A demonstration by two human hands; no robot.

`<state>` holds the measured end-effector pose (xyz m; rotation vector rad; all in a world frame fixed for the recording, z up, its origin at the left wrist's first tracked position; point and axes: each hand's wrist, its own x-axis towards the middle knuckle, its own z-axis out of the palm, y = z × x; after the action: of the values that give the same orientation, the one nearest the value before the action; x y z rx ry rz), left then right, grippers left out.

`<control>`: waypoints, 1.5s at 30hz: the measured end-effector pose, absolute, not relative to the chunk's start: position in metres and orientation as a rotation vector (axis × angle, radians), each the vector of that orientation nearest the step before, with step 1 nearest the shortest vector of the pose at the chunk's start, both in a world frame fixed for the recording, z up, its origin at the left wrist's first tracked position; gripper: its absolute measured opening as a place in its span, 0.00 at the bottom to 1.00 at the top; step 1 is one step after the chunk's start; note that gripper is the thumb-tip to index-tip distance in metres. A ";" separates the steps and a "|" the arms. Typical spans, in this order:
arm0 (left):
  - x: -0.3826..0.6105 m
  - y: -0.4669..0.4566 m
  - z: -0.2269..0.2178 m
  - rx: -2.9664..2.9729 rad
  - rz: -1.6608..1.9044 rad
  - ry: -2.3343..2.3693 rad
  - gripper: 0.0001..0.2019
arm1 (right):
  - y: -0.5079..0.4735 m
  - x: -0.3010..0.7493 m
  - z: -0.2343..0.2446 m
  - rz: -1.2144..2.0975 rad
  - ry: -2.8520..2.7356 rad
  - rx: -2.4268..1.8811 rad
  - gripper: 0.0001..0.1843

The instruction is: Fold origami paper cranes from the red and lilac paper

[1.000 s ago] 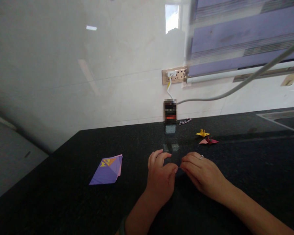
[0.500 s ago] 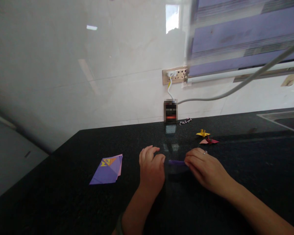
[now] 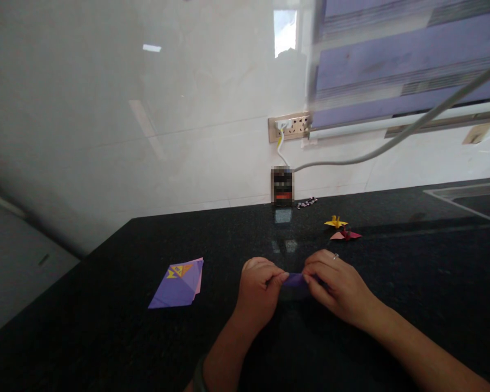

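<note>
- Clock directions are taken from the strip [image 3: 294, 280], a narrow purple piece of paper held level above the tabletop [image 3: 106, 272], between the two hands.
- Left hand [image 3: 261, 291], at 9 o'clock: its grip is narrow, thumb and forefinger pinching the near end of the strip, the other fingers curled in.
- Right hand [image 3: 337, 286], at 3 o'clock: its grip is narrow too, pinching the opposite end; a ring [image 3: 335, 256] sits on one finger.
- The strip spans the short gap from fingertip to fingertip; it is dim and partly covered, so I cannot fairly tell how it is folded.
- Packet [image 3: 175, 288], folded purple paper with a yellow and orange mark and pink showing along its right edge: flat on the tabletop, further out at 9 o'clock, well apart from the left hand.
- Yellow crane [image 3: 336, 222]: standing on the tabletop at about 1 o'clock, beyond the right hand.
- Red crane [image 3: 346, 234], with a pink wing: between 1 and 2 o'clock, just beside the yellow one.
- Box [image 3: 282, 186], dark with a red band and blurred into squares: at 12 o'clock, by the wall [image 3: 179, 109].
- Patterned cord [image 3: 307, 203]: beside the box, at its 4 o'clock.
- Socket [image 3: 300, 126]: on the wall at 12 o'clock, with a white plug in it.
</note>
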<state>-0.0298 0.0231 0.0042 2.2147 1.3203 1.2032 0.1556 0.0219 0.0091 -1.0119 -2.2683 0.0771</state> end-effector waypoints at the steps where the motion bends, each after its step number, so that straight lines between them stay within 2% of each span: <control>1: -0.032 0.024 0.004 2.191 1.220 1.339 0.07 | 0.024 0.158 0.009 0.071 -2.256 -1.022 0.06; 5: -0.041 0.030 0.004 2.061 1.216 1.411 0.08 | 0.031 0.166 0.008 0.094 -2.219 -1.066 0.06; 8: -0.044 0.032 0.004 1.897 1.170 1.462 0.10 | 0.035 0.169 0.008 0.229 -2.072 -1.106 0.05; 11: -0.042 0.032 0.004 1.734 1.105 1.423 0.12 | 0.035 0.164 0.003 0.660 -1.786 -1.151 0.08; 14: -0.037 0.030 0.002 1.640 1.053 1.377 0.13 | 0.031 0.153 -0.004 1.166 -1.567 -1.105 0.16; 16: -0.034 0.029 0.000 1.596 1.038 1.377 0.13 | 0.028 0.146 -0.008 1.289 -1.539 -1.145 0.12; 21: -0.033 0.030 -0.005 1.423 1.164 1.404 0.15 | 0.026 0.141 -0.005 1.385 -1.388 -1.192 0.15; 26: -0.036 0.032 -0.004 1.349 1.233 1.307 0.16 | 0.025 0.146 0.002 1.529 -1.420 -1.178 0.13; 33: -0.027 0.029 0.000 0.980 1.346 1.018 0.29 | 0.023 0.141 -0.003 1.589 -1.092 -1.051 0.15; 38: -0.022 0.023 0.000 1.037 1.205 0.863 0.17 | 0.013 0.130 -0.007 1.662 -1.305 -1.088 0.15; 42: -0.024 0.023 0.000 0.992 1.187 0.905 0.16 | 0.012 0.130 -0.005 1.526 -1.459 -1.143 0.20; 45: -0.024 0.022 -0.001 0.999 1.117 0.889 0.16 | 0.014 0.132 -0.005 1.429 -1.426 -1.159 0.16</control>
<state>-0.0238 0.0221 -0.0010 0.9987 0.8890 1.1166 0.1323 0.0141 -0.0047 -1.1592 -1.4259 1.4292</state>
